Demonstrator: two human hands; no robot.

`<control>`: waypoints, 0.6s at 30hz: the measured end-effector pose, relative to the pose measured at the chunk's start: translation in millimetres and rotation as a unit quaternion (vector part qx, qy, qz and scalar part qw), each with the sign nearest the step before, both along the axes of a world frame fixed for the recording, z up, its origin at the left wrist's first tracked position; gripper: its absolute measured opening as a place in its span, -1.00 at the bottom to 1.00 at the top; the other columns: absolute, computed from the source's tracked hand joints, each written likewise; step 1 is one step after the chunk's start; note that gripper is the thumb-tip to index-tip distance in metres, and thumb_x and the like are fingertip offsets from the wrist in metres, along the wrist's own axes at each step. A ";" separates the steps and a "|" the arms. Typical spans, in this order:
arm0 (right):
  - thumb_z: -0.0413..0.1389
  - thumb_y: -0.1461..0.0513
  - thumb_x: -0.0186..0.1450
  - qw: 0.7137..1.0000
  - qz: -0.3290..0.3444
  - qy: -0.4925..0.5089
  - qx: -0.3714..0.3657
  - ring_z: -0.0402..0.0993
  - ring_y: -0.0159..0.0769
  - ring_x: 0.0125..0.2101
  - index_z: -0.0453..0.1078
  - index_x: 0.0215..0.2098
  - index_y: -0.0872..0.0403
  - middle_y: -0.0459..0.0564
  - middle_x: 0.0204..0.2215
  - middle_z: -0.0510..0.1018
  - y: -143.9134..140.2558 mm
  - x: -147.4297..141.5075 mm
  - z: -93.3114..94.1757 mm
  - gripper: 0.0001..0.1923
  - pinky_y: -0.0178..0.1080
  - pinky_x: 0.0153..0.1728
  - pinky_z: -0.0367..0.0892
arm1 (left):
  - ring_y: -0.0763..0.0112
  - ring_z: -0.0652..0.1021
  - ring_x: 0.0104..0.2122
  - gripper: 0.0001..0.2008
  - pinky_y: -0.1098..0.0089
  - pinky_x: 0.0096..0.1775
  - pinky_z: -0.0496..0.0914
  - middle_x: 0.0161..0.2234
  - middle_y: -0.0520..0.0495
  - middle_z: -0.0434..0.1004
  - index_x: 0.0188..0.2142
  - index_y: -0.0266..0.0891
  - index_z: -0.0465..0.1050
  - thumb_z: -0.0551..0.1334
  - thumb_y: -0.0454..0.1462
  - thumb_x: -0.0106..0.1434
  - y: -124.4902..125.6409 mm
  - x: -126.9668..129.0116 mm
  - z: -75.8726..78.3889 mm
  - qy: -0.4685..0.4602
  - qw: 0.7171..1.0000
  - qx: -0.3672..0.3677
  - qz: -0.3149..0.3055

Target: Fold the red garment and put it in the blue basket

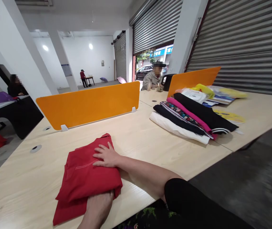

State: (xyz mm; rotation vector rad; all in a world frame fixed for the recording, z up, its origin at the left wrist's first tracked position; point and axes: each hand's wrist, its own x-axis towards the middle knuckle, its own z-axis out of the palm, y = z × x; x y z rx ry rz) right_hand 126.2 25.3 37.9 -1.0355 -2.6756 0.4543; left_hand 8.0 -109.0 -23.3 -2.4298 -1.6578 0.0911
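Observation:
A red garment with white stitching lies folded on the pale wooden table. My right hand rests flat on its upper side, palm down with the fingers spread. From the near edge, my left hand reaches in between the garment's folded layers. Its fingers are hidden by the red cloth, so I cannot see whether they grip it. The kind of garment does not show.
Several folded clothes lie stacked at the right, beside plastic packages and a yellow round item. Orange dividers stand along the table. A person sits across it. At left is a cable hole.

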 end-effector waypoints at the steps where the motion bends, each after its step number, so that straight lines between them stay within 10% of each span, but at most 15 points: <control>1: -0.12 -0.18 0.32 1.000 0.025 -0.007 -0.007 -0.17 -0.09 0.32 0.24 0.21 -0.10 -0.01 0.29 0.15 -5.1 -2.0 2.0 -0.39 0.24 0.23 -0.46 | 0.01 0.45 0.06 -0.44 -0.06 0.13 0.24 0.01 -0.17 0.51 0.14 -0.12 0.37 -0.02 -0.47 0.20 -0.1 0.2 2.1 -0.001 1.000 0.006 -0.001; 8: -0.05 -0.10 0.34 0.987 0.152 -0.014 -0.048 -0.11 -0.11 0.30 0.22 0.23 -0.08 -0.01 0.28 0.17 -34.3 -8.4 6.9 -0.43 0.21 0.25 -0.37 | -0.14 0.48 0.00 -0.54 -0.22 0.07 0.23 -0.01 -0.26 0.52 0.06 -0.13 0.46 0.01 -0.42 0.25 -0.8 4.8 18.0 0.030 0.999 -0.003 0.014; 18: -0.07 -0.11 0.34 0.985 0.164 -0.002 -0.048 -0.09 -0.06 0.30 0.22 0.23 -0.08 0.04 0.27 0.19 -38.5 -8.0 3.6 -0.43 0.21 0.24 -0.35 | -0.11 0.41 0.07 -0.58 -0.17 0.12 0.18 0.06 -0.22 0.46 0.12 -0.10 0.39 0.03 -0.31 0.30 -3.1 1.6 9.6 0.007 0.999 -0.035 0.028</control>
